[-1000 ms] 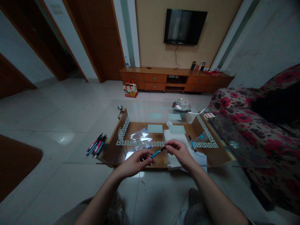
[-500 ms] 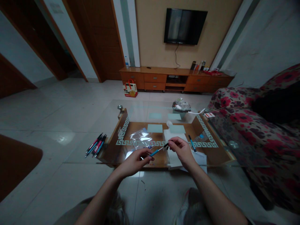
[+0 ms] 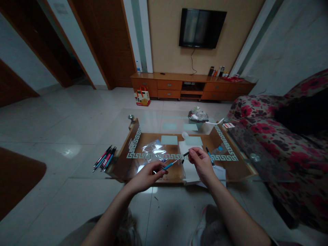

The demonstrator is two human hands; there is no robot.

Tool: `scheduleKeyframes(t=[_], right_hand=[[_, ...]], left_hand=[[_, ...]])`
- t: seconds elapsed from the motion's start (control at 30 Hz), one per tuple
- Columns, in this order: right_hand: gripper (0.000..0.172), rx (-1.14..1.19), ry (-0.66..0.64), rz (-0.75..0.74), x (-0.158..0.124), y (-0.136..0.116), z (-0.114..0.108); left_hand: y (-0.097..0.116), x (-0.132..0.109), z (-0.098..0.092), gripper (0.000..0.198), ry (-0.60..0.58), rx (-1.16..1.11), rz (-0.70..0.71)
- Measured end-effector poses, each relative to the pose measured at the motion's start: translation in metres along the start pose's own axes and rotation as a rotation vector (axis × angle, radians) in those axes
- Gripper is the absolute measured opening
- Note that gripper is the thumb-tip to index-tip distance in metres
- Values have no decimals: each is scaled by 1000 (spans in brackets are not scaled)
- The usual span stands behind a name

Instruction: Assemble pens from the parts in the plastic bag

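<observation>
My left hand (image 3: pixel 146 176) pinches the lower end of a blue pen barrel (image 3: pixel 170 165) over the near edge of a glass coffee table (image 3: pixel 243 171). My right hand (image 3: pixel 201 162) pinches the dark part at the pen's upper end (image 3: pixel 185 154). Between the two hands the pen looks drawn out, with a thin pale section showing. White paper sheets (image 3: pixel 191 164) lie on the glass under my right hand. Another blue pen (image 3: pixel 209 156) rests just right of that hand.
A bunch of several red and blue pens (image 3: pixel 104 159) lies at the table's left end. A clear plastic bag (image 3: pixel 153 150) sits in the middle. A floral sofa (image 3: pixel 282 143) stands at right, and a TV cabinet (image 3: pixel 189 86) is against the far wall.
My right hand has moved up and to the right, away from the left hand, pulling the dark end of the pen with it. The left hand has stayed in place.
</observation>
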State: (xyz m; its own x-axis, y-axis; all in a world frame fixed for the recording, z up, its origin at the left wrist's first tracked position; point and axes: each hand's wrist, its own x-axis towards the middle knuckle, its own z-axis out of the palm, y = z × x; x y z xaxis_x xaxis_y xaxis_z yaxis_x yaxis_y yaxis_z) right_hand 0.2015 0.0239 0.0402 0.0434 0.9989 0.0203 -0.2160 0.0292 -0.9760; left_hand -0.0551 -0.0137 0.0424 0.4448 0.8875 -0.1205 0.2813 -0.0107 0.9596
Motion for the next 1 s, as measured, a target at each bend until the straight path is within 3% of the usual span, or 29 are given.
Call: scheduleKeyframes(t=[0.17,0.3,0.43,0.6,1.0], right_hand=[[30,4,86,1,10,-1,-13],[32,-361,91,-89,24,7,-32],[23,-762,-28,-161,28,19,-42],[19,-1139,-188,-211,20,34,-38],[21,-1239,-284,-151,22,48,-35]], left_hand=[[-3,1,0,33,32,4,-3],[-5,2,-1,35,57,-23,1],[-4,2,-3,32,50,-40,0],[-1,0,-4,28,50,-50,12],[-2,0,-5,29,72,-49,10]])
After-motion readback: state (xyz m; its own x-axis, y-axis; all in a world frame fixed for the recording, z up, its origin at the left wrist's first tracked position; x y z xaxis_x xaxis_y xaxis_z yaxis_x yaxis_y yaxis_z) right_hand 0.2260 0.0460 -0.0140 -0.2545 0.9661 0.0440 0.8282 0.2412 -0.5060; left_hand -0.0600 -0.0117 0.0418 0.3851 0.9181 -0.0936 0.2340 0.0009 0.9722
